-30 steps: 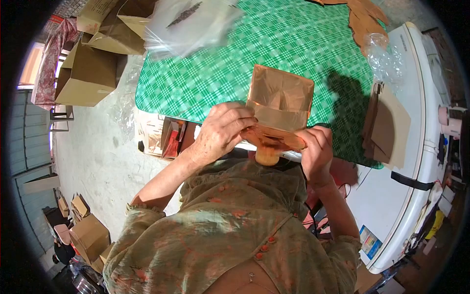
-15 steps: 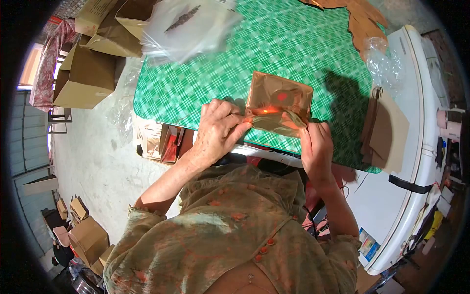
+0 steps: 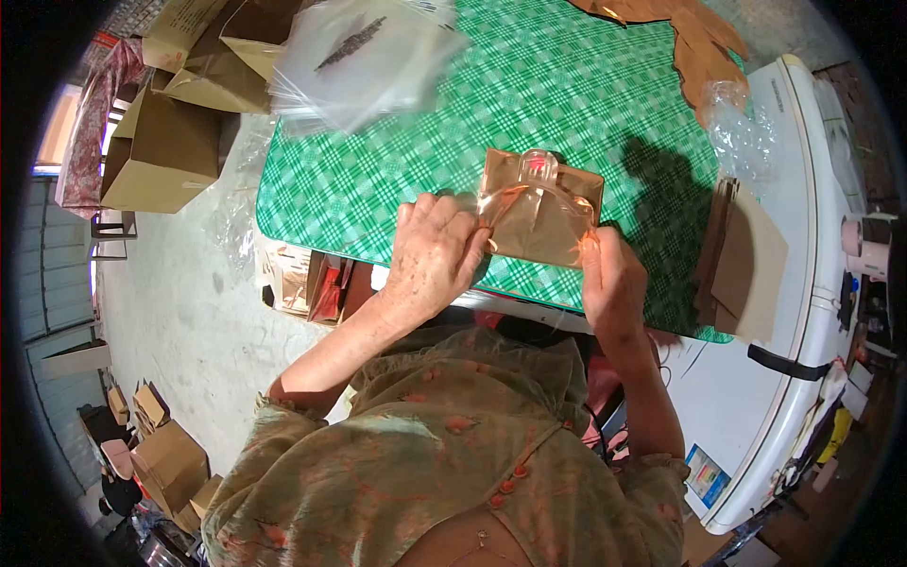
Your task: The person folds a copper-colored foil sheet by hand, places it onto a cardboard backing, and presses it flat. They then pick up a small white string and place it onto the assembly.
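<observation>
A flat, squarish brown-gold packet [image 3: 531, 231] in shiny clear film lies near the front edge of the green checked table [image 3: 397, 180]. Its film bulges into a raised, glossy fold along the upper part, with a small red mark showing through. My left hand [image 3: 436, 248] pinches the film at the packet's left side between thumb and fingers. At the right side, my right hand [image 3: 614, 279] grips the opposite edge the same way. A stack of clear plastic bags [image 3: 368, 90] lies at the far left of the table.
Open cardboard boxes [image 3: 165, 151] stand beyond the table's left edge. Brown sheets [image 3: 704, 42] and crumpled clear plastic [image 3: 742, 132] lie at the far right. Flat cardboard pieces [image 3: 746, 255] rest by a white appliance [image 3: 798, 198]. A box with red items [image 3: 326, 283] sits below the table edge.
The film's loose fold has shifted from the packet's near edge up toward its far edge. Both hands still pinch its sides and have moved only slightly.
</observation>
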### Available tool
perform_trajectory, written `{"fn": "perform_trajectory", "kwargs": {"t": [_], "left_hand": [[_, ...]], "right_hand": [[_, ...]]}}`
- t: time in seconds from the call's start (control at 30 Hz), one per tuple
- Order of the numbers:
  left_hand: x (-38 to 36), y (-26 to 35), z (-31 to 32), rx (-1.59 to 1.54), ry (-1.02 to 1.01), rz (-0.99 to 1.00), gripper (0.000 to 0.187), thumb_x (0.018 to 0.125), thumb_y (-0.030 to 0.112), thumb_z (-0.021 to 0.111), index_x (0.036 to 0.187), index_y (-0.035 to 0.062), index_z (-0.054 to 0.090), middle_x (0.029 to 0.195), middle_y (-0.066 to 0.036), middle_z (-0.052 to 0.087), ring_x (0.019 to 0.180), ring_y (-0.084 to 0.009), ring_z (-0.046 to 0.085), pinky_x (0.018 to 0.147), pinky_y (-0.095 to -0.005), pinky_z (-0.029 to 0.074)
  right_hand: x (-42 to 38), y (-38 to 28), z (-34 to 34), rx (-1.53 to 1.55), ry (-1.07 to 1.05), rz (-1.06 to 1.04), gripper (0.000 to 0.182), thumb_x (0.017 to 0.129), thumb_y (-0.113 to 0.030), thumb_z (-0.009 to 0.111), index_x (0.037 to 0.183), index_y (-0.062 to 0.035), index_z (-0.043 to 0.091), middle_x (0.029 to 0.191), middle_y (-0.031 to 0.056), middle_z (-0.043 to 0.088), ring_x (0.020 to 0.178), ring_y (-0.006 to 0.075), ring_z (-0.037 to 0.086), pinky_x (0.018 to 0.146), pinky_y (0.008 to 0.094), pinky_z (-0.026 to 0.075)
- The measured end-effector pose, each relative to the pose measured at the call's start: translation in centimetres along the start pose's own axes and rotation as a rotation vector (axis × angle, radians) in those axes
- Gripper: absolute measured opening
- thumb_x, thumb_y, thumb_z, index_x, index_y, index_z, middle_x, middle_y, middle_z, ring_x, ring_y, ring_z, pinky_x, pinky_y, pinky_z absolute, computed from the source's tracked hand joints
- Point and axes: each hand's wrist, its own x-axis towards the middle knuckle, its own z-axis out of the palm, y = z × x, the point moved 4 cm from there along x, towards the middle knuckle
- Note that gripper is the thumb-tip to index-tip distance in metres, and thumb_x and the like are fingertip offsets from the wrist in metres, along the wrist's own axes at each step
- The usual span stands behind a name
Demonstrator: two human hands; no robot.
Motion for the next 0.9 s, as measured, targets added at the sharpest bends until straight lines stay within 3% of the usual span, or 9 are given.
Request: {"fn": "perform_trajectory", "kwargs": {"t": [0.23,0.33,0.6,0.7,0.8,0.87,0.9], "left_hand": [[0.2,0.1,0.1,0.005,-0.001,0.011,0.012,0.093,0.014,0.078,0.091,0.0073,0.068,0.091,-0.008,0.056,0.088,-0.0297,0.051,0.080,-0.0441,0.037],[0.3,0.1,0.4,0.030,0.005,0.016,0.013,0.091,0.014,0.079,0.090,0.0075,0.067,0.090,-0.008,0.056,0.088,-0.0297,0.051,0.080,-0.0444,0.037],[0.3,0.2,0.5,0.109,0.014,0.016,0.019,0.090,0.017,0.081,0.093,0.0074,0.065,0.089,-0.008,0.056,0.086,-0.0304,0.052,0.077,-0.0451,0.038],[0.5,-0.5,0.0,0.031,0.067,0.022,0.028,0.091,0.022,0.083,0.104,0.0063,0.064,0.097,-0.010,0.061,0.089,-0.0319,0.054,0.077,-0.0468,0.040],[1.4,0.3,-1.3,-0.008,0.154,0.155,0.039,0.092,0.026,0.084,0.116,0.0048,0.061,0.111,-0.015,0.065,0.098,-0.0348,0.059,0.084,-0.0488,0.045],[1.5,0.7,-0.4,-0.002,0.024,0.249,0.053,0.098,0.036,0.077,0.134,0.0017,0.059,0.139,-0.022,0.062,0.128,-0.0421,0.059,0.107,-0.0527,0.047],[1.8,1.2,0.0,-0.008,-0.035,0.297,0.061,0.099,0.042,0.074,0.143,0.0021,0.056,0.150,-0.023,0.057,0.139,-0.0421,0.054,0.116,-0.0537,0.042]], "right_hand": [[-0.5,-0.2,0.5,0.048,0.148,-0.002,0.025,0.102,-0.011,0.069,0.123,-0.0024,0.061,0.096,0.0213,0.072,0.087,0.0450,0.070,0.075,0.0542,0.054],[-0.7,-0.3,1.2,-0.154,0.190,0.001,0.030,0.099,-0.009,0.071,0.127,-0.0026,0.061,0.099,0.0219,0.073,0.089,0.0447,0.071,0.076,0.0556,0.055],[-0.4,-1.0,1.3,-0.253,0.201,-0.046,0.036,0.096,-0.007,0.074,0.129,-0.0017,0.060,0.097,0.0206,0.073,0.089,0.0433,0.071,0.078,0.0547,0.056],[-0.3,-1.0,1.3,-0.264,0.220,-0.079,0.036,0.096,-0.005,0.073,0.129,-0.0010,0.060,0.095,0.0204,0.072,0.088,0.0425,0.071,0.078,0.0545,0.057],[-0.2,-0.9,1.4,-0.266,0.213,-0.082,0.036,0.096,-0.004,0.071,0.129,-0.0006,0.060,0.094,0.0205,0.072,0.087,0.0423,0.071,0.076,0.0545,0.057],[-0.2,-0.9,1.4,-0.271,0.204,-0.076,0.036,0.095,-0.003,0.070,0.129,-0.0003,0.059,0.093,0.0206,0.072,0.086,0.0422,0.071,0.075,0.0541,0.057],[-0.2,-0.9,1.4,-0.273,0.202,-0.074,0.036,0.095,-0.003,0.070,0.129,0.0000,0.059,0.093,0.0205,0.072,0.086,0.0421,0.071,0.075,0.0537,0.057]]}}
